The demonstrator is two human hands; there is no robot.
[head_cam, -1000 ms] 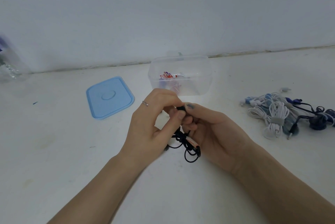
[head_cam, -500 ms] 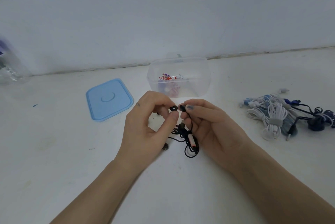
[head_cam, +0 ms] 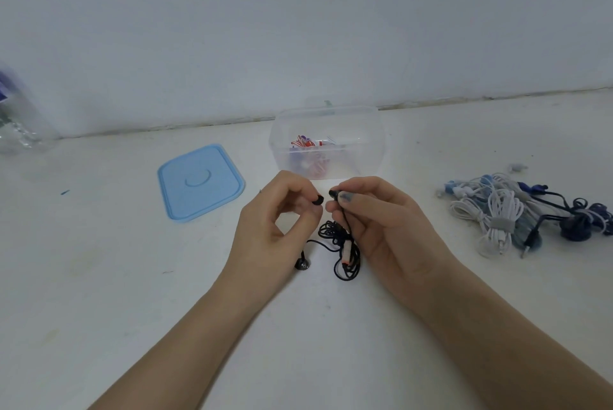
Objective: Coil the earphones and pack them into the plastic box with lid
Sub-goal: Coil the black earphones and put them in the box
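Note:
Black earphones lie partly coiled on the white table between my hands. My left hand pinches a small black ear tip. My right hand pinches one black earbud, its cord hanging down to the coil. The other earbud rests on the table under my left hand. Just beyond my hands stands the clear plastic box, open, with red and white earphones inside. Its light blue lid lies flat to the left.
A pile of white, blue and dark blue earphones lies at the right. A clear plastic bottle stands at the far left against the wall. The wall runs close behind the box.
My hands have drawn apart. The ear tip in my left hand has come away from the earbud in my right hand, leaving a small gap between them.

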